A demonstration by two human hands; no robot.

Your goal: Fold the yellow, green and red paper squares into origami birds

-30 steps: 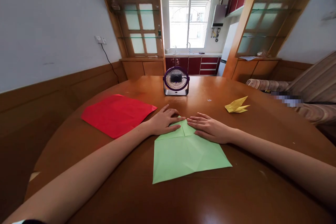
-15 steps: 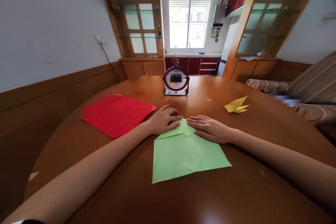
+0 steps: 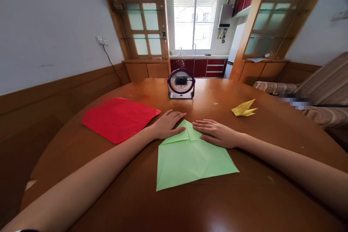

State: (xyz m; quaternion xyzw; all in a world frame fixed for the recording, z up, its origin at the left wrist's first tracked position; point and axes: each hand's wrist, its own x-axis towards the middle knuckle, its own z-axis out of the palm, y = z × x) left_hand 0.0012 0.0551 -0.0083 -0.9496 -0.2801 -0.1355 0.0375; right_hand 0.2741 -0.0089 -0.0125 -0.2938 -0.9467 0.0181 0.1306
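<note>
A: Green paper [image 3: 190, 159] lies flat on the brown table [image 3: 206, 203], near the middle of the near half, between the two forearms. Its far corners are folded inward, so the far end forms a point.

B: Where do the hands sit?

A: At that folded end. The left hand [image 3: 165, 125] rests palm down on the left flap, fingers extended and close together, not pinching anything. The right hand [image 3: 216, 133] lies palm down on the right flap, fingers straight and slightly spread, tips directed toward the centre fold. The fingertips of the two hands are near each other, with the point of the paper between them.

B: Is the paper lifted anywhere?

A: The left flap appears slightly raised along its crease; the rest lies flat.

B: And around it?

A: Red paper [image 3: 119, 118] lies flat to the left, just beside the left wrist. A folded yellow piece [image 3: 243, 108] sits to the right, well apart from the right hand. A small purple fan [image 3: 181, 83] stands upright beyond both hands, facing the viewer. Behind the table are wooden cabinets with glass panels and a window [image 3: 194, 22].
</note>
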